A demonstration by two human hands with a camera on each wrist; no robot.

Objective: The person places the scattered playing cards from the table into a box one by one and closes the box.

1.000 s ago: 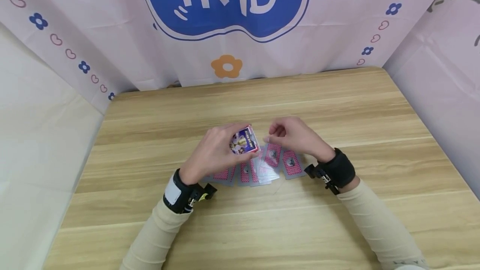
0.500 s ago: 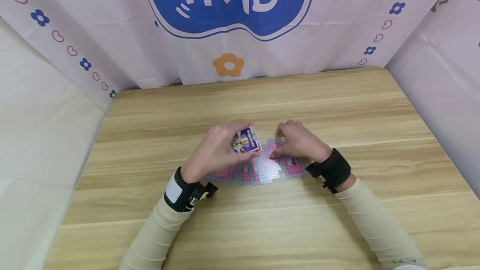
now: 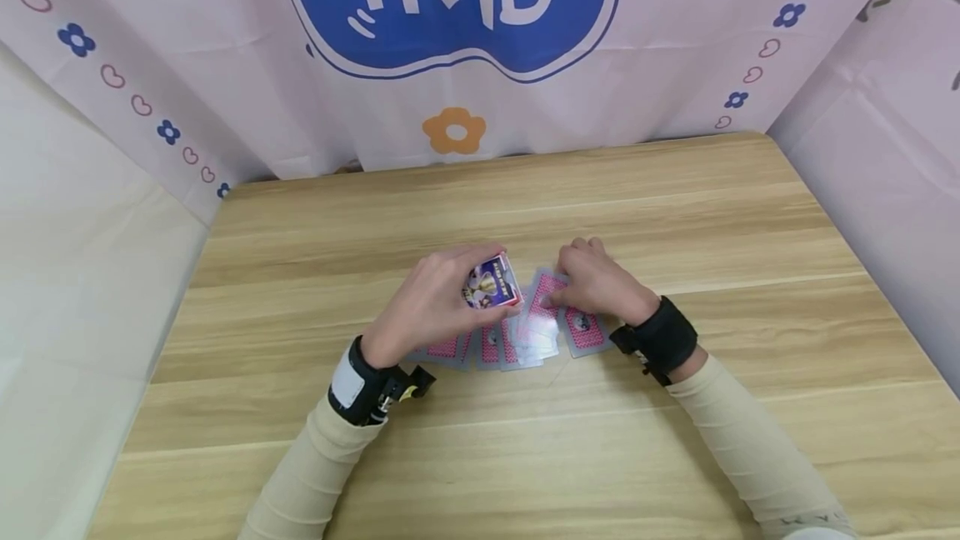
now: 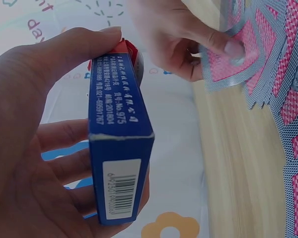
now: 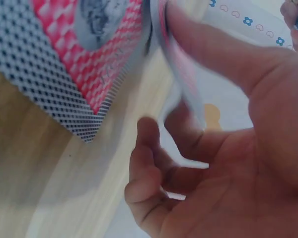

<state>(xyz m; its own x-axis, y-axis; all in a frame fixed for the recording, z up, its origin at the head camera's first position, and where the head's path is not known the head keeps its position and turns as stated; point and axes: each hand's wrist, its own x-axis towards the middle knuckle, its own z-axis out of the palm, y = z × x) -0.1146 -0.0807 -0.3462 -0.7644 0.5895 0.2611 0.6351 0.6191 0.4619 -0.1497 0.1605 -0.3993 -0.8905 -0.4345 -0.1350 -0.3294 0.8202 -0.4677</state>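
The pale wood-grain surface [image 3: 675, 215] fills the view in front of you, and behind its far edge hangs a pink printed cloth backdrop [image 3: 187, 65] with a large blue emblem and small flowers and hearts. Both of your forearms, in beige sleeves with dark wrist straps, reach in from the near edge towards the middle.

At the middle of the surface lies a spread of red-and-white patterned playing cards [image 3: 517, 338], face down and overlapping in a loose fan. That overlap probably leaves each card an edge you can catch.

Your left hand [image 3: 431, 302] holds the small blue cardboard card box [image 3: 491, 282] just above the left part of the fan, clear of the surface. In the left wrist view the thumb [image 4: 59, 49] lies along one side of the box [image 4: 120, 144] and the fingers are curled round the other, so it is firmly gripped, barcode end towards the camera; held up like this, it stays off the cards.

Your right hand [image 3: 600, 286] is down on the right part of the fan. In the right wrist view its thumb [image 5: 213, 54] presses on a lifted red-backed card [image 5: 181, 74] with the fingers curled beneath, pinching it at the edge.
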